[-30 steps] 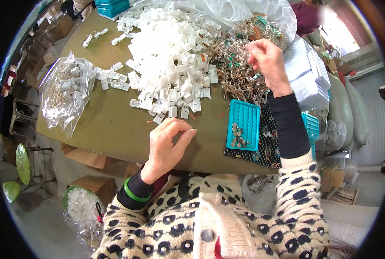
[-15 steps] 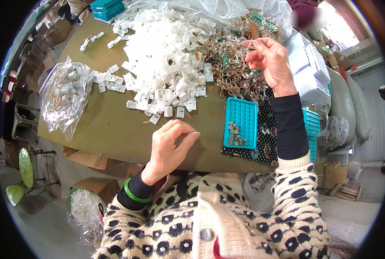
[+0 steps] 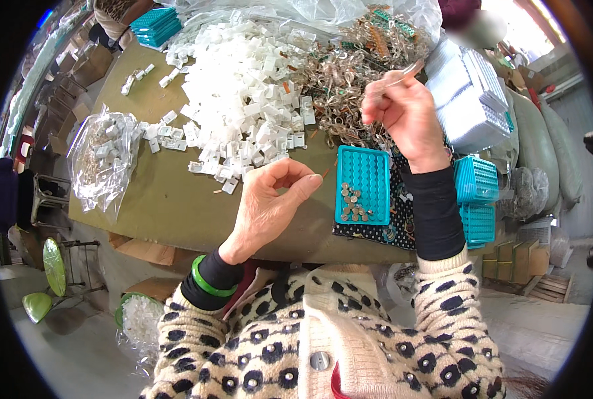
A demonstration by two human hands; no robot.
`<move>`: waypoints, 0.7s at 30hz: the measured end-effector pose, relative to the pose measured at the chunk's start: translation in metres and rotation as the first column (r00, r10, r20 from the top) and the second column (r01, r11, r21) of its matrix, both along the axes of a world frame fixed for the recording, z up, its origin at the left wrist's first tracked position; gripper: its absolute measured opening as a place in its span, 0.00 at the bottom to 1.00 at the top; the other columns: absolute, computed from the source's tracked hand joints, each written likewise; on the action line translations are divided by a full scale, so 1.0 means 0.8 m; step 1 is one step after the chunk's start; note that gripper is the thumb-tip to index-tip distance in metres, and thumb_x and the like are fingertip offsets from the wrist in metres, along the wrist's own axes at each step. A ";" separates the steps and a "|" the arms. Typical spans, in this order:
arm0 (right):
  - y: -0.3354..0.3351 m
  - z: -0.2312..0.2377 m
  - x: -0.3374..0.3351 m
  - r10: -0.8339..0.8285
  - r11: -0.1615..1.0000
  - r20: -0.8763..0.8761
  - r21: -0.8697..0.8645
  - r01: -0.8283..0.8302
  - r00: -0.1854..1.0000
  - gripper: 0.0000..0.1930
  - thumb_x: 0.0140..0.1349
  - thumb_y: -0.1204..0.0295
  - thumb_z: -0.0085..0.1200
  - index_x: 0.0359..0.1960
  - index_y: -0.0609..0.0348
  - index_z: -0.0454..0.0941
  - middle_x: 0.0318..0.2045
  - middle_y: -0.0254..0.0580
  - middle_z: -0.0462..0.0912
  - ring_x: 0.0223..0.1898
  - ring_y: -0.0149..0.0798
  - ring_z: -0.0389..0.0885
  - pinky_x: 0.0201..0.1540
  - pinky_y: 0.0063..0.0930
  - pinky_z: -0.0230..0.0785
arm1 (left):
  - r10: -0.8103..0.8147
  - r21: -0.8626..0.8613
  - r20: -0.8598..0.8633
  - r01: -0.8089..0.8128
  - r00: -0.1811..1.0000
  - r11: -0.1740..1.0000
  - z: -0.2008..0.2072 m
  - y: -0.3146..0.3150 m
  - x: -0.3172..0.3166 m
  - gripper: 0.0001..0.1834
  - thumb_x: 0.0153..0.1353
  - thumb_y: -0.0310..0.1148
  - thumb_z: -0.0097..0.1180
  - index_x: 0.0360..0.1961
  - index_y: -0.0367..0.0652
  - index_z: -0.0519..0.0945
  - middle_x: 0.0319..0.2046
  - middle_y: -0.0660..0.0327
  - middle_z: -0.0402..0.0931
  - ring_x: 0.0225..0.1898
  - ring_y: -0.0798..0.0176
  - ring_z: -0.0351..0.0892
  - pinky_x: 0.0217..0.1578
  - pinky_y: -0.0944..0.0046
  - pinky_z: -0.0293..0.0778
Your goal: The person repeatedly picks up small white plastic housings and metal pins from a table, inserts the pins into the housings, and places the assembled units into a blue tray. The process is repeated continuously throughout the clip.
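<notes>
My left hand [image 3: 270,206] is held over the near part of the table, its thumb and index finger closed in a pinch. Whatever lies between those fingertips, if anything, is too small to make out. Raised above the right side of the table, my right hand [image 3: 406,116] grips a thin, see-through brownish strip [image 3: 413,68] between its fingers. Behind it lies a tangled heap of clear, brown and green plastic pieces [image 3: 340,86]. A teal ridged tray [image 3: 376,189] sits between my hands, with several small round silvery pieces [image 3: 355,211] in its near left part.
A big pile of small white plastic pieces [image 3: 236,86] covers the table's middle. A clear bag of parts [image 3: 100,156] lies left. White trays [image 3: 469,100] and teal trays [image 3: 477,179] are stacked right; more teal trays [image 3: 155,28] stand far left. Dark patterned cloth [image 3: 403,219] lies under the tray.
My right hand has turned, and a thin clear strip now shows in its fingers. My left hand has moved slightly up and right. The whole view has shifted a little.
</notes>
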State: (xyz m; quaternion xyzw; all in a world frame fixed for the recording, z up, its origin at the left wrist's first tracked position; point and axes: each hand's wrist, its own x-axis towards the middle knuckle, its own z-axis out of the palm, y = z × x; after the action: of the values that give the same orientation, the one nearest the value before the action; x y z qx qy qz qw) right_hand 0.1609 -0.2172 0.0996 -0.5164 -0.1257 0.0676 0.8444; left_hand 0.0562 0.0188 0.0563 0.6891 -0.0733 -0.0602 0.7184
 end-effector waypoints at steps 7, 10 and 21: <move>-0.010 -0.006 -0.009 -0.288 0.891 0.126 -0.328 0.314 0.949 0.05 0.69 0.72 0.52 0.36 0.60 0.73 0.30 0.41 0.81 0.29 0.34 0.82 0.31 0.26 0.78 | -0.048 -0.051 -0.052 0.045 0.998 0.998 0.009 -0.016 0.008 0.07 0.63 0.28 0.61 0.38 0.35 0.81 0.28 0.66 0.81 0.31 0.77 0.76 0.35 0.74 0.73; 0.001 -0.003 -0.031 -0.290 0.904 0.161 -0.277 0.325 0.943 0.05 0.69 0.73 0.52 0.35 0.62 0.73 0.28 0.41 0.82 0.26 0.31 0.81 0.30 0.24 0.77 | -0.087 -0.214 -0.068 0.071 0.994 0.974 0.019 -0.023 0.017 0.16 0.63 0.28 0.61 0.50 0.36 0.76 0.36 0.61 0.81 0.35 0.72 0.78 0.38 0.71 0.75; 0.032 -0.012 -0.110 -0.263 0.886 0.218 -0.330 0.325 0.940 0.05 0.68 0.74 0.54 0.36 0.62 0.73 0.29 0.36 0.79 0.29 0.27 0.78 0.33 0.20 0.72 | -0.081 -0.422 -0.132 0.018 0.988 0.906 0.027 -0.032 0.021 0.21 0.66 0.30 0.57 0.58 0.35 0.71 0.39 0.53 0.82 0.32 0.67 0.81 0.32 0.67 0.77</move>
State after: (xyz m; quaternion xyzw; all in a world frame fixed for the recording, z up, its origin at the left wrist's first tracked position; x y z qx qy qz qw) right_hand 0.0726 -0.1918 0.0897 -0.6796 -0.1013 -0.0831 0.7218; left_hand 0.0731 -0.0070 0.0775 0.5101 -0.0489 -0.1115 0.8514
